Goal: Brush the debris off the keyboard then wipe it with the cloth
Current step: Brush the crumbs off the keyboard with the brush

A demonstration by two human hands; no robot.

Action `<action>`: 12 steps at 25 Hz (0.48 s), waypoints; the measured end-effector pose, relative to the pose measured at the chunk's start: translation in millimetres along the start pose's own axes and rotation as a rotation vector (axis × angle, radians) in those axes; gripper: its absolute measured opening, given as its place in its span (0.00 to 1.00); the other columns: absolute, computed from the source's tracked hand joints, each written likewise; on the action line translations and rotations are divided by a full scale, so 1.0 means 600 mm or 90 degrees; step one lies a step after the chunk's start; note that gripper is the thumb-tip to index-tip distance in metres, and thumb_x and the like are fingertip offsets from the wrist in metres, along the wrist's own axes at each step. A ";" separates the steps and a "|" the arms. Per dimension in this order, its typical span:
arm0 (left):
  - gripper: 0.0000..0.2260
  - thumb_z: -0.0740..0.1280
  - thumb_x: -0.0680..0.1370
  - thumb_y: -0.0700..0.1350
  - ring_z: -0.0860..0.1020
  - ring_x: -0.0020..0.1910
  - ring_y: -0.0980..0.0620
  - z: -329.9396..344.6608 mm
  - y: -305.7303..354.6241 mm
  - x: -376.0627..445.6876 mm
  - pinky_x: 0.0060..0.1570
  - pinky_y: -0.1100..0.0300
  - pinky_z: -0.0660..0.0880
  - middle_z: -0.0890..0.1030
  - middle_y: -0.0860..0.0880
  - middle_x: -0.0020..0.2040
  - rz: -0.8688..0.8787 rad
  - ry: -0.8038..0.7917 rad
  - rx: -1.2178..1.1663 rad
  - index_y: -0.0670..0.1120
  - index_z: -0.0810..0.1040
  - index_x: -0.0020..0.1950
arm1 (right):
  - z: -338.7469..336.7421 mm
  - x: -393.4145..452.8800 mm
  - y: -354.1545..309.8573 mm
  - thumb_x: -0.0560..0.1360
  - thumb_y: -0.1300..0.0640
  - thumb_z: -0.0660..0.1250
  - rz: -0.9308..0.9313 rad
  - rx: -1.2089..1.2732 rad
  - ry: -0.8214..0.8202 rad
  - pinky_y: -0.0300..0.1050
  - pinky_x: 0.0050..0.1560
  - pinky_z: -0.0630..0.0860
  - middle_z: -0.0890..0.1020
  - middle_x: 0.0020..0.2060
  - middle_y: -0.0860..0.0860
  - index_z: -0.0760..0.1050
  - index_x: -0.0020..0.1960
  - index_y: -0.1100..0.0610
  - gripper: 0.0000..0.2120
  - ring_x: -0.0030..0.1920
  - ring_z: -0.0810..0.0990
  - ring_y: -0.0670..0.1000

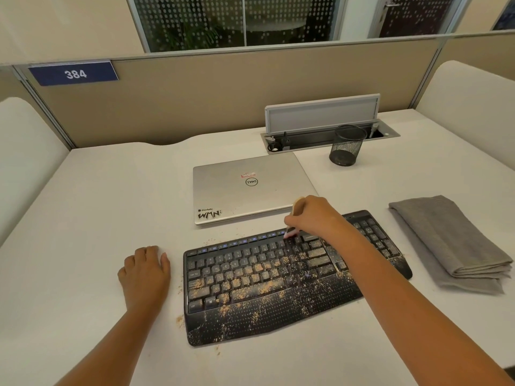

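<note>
Debris (252, 289), tan and crumb-like, litters a black keyboard (278, 285) lying at lower centre of a white desk (97, 196). Above its top key rows, the right hand (313, 215) grips a small brush (294, 218), fingers curled round the handle, bristles apparently touching the keys. At lower left, the left hand (145, 271) rests palm-down on the desk beside the keyboard, fingers loose. A folded grey cloth (446, 240) lies at right. A closed silver laptop (248, 188) sits behind the keyboard, a mesh pen cup (347, 146) beyond it.
</note>
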State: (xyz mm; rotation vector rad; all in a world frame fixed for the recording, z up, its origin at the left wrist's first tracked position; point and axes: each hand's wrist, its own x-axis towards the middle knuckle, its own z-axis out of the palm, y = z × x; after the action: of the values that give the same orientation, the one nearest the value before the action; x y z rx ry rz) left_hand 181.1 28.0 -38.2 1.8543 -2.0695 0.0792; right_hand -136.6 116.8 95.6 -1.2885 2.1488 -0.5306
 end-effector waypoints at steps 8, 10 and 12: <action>0.11 0.60 0.78 0.44 0.74 0.46 0.34 -0.002 0.003 0.000 0.44 0.42 0.69 0.78 0.36 0.48 0.006 0.002 -0.008 0.38 0.77 0.53 | -0.010 0.009 0.023 0.75 0.59 0.66 0.048 0.123 -0.057 0.36 0.33 0.79 0.83 0.33 0.54 0.77 0.50 0.64 0.07 0.30 0.84 0.50; 0.16 0.57 0.76 0.47 0.74 0.45 0.34 -0.005 0.004 -0.001 0.43 0.42 0.70 0.78 0.37 0.47 0.013 -0.003 -0.005 0.38 0.78 0.52 | -0.016 0.011 0.029 0.76 0.58 0.68 0.035 0.205 -0.025 0.40 0.36 0.81 0.83 0.34 0.56 0.77 0.50 0.62 0.07 0.32 0.84 0.53; 0.18 0.55 0.75 0.49 0.74 0.45 0.34 -0.007 0.007 -0.003 0.43 0.42 0.70 0.78 0.37 0.47 0.020 -0.002 -0.001 0.38 0.78 0.52 | -0.019 0.011 0.031 0.74 0.54 0.69 0.015 0.252 -0.003 0.44 0.43 0.82 0.84 0.38 0.56 0.78 0.48 0.62 0.11 0.36 0.85 0.54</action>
State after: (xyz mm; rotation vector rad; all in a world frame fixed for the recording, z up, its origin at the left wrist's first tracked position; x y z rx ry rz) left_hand 178.1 31.4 -33.8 1.8235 -2.1003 0.0828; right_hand -158.8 120.2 91.5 -1.0403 1.9263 -0.8891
